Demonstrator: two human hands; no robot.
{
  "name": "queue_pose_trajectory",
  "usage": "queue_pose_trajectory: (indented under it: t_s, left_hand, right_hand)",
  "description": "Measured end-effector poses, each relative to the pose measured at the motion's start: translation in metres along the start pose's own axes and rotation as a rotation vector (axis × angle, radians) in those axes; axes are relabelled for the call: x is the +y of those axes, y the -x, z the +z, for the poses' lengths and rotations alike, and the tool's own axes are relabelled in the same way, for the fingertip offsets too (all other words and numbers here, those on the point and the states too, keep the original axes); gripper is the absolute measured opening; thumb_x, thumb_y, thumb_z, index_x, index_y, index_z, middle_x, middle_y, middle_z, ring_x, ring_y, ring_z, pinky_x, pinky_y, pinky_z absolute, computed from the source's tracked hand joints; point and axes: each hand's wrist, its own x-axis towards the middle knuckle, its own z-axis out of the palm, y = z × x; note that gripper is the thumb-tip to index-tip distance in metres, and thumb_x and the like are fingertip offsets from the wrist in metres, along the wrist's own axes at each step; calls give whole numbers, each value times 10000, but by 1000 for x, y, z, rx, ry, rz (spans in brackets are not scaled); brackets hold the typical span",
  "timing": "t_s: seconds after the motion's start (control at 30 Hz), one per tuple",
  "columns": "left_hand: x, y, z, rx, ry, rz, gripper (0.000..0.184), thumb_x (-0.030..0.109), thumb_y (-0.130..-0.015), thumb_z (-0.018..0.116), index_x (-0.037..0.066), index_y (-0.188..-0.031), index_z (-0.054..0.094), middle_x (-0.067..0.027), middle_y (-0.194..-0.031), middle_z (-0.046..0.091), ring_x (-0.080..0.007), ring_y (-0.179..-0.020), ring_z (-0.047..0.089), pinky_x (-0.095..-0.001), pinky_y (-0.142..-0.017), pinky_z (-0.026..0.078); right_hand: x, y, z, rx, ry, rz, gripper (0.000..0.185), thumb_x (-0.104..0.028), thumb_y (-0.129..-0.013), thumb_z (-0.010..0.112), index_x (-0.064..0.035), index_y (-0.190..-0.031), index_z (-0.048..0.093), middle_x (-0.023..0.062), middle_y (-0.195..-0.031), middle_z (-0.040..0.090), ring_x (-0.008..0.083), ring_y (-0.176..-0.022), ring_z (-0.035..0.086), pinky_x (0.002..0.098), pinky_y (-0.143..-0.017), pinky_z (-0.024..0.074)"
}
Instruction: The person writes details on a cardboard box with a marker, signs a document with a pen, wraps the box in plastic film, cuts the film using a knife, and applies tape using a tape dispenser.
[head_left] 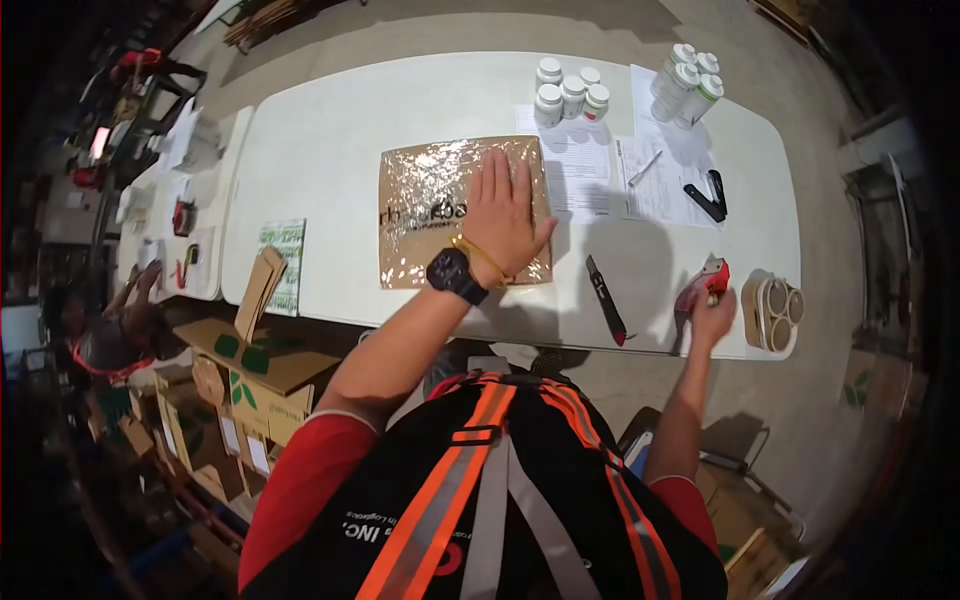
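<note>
My left hand [508, 220] lies flat, fingers stretched out, on a brown cardboard box [412, 255] coated in shiny clear tape. Dark print on the box is partly covered by this hand. My right hand [712, 320] is closed around a red tape dispenser [718, 275] near the table's right front edge; its fingers partly hide the handle. Between the two hands lies a black utility knife [605, 300], its blade end toward the far side. Just right of my right hand are several rolls of tape [776, 312].
White bottles [572, 95] and taller bottles [687, 85] stand at the back of the white table [310, 130]. Nearby are papers [580, 175], a pen [645, 168] and a black stapler [708, 198]. Cardboard boxes [265, 375] stand lower left. Another person [110, 325] works at far left.
</note>
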Motion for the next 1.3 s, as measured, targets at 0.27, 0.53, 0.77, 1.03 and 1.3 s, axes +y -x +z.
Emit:
queue_pose_trajectory:
  t_s: [0.27, 0.53, 0.77, 1.03, 1.3]
  left_hand:
    - [-62, 25, -45, 147, -31, -262, 726, 482, -806, 546, -12, -1305, 363, -288, -1332, 336, -428, -1256, 288, -502, -1033, 222]
    - [-66, 43, -13, 41, -119, -380, 831, 605, -817, 426, -26, -1343, 299, -266, -1405, 241, -389, -1318, 204, -475, -1064, 164]
    - [-40, 71, -72, 197, 1080, -467, 360, 299, -922, 450, -6, -790, 589, -43, -659, 569, -97, -610, 507, -256, -577, 412]
    - [8, 67, -71, -559, 1666, -421, 520, 462, -944, 336, 13, -833, 573, -32, -660, 555, -92, -551, 546, -194, -467, 407]
    - [-27, 65, -102, 55, 886, 111, 204, 220, -884, 500, 46, -789, 545, -173, -662, 546, -377, -603, 526, -425, -535, 429]
  right_hand:
    - [33, -9, -1, -171, 228, -115, 381, -418, -822, 526, -105, -1016, 621, 123, -1095, 594, 296, -1076, 503, 583, -950, 285]
    - [2, 4, 16, -230, 288, 155, 645, -463, -747, 562, -87, -1250, 416, 173, -1176, 555, 317, -1116, 512, 552, -982, 259]
    - [-30, 8, -89, -697, -1140, 209, 346, -196, -814, 604, 20, -1081, 564, 90, -940, 631, 178, -863, 607, 309, -773, 491]
    - [-201, 65, -181, -1360, -1073, -368, 528, -220, -609, 810, 76, -993, 599, 83, -902, 640, 116, -807, 573, 250, -710, 457]
    - [-257, 82, -179, -1342, -1091, -455, 508, -199, -625, 808, 66, -1002, 596, 90, -876, 637, 122, -794, 578, 251, -708, 457]
